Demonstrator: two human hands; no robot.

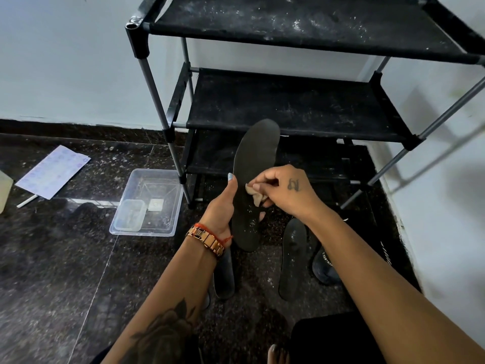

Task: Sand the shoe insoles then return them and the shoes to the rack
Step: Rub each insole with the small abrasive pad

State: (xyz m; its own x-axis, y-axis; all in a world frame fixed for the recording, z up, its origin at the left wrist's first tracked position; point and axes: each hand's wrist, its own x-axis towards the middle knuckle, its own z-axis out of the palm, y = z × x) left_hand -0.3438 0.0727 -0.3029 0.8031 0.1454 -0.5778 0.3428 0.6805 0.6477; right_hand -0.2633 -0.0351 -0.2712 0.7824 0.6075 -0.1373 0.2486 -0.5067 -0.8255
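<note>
- Holding a dark insole upright just in front of the black shoe rack, the person's left hand has its fingers curled round the insole's left edge near the heel end.
- The right hand pinches a small crumpled scrap of tan sandpaper and presses it against the insole's middle.
- Below the rack, on the dark floor, lie two more insoles, and a dark shoe sits just beside the right-hand one.
- Left of the rack stands a clear plastic tray with small items inside.
- Risk, as a judgement: the insole is thin and held at one end only, so hard rubbing could bend it or twist it out of the left hand's grip.
- The sandpaper scrap is small, so it could slip and let fingertips scrape the surface.
- White dust already speckles the rack's shelves; returned shoes would likely pick it up.
</note>
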